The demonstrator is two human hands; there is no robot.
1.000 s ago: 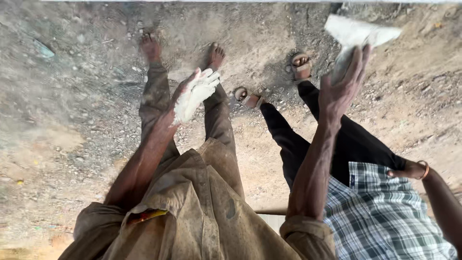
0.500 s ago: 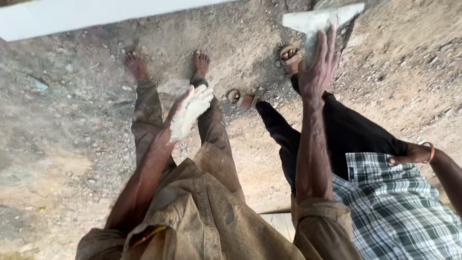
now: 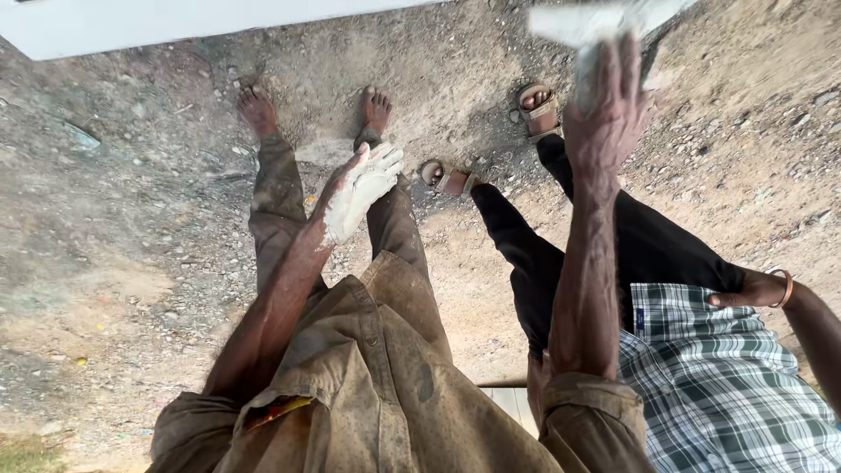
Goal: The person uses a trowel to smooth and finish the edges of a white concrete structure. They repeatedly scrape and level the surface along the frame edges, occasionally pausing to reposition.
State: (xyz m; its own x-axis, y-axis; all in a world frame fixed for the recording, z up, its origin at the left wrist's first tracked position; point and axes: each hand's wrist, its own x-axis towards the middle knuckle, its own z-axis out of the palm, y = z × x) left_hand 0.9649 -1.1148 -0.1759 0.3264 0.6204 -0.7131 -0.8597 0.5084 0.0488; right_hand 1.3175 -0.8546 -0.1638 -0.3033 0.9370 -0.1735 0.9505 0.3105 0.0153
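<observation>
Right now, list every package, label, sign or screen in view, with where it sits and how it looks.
None in view: no package, label, sign or screen.
Nearest to one: a white, blurred tool at top right, above the right hand.
White board: flat edge along the top left.
Left hand: coated in white paste, holding nothing.
</observation>
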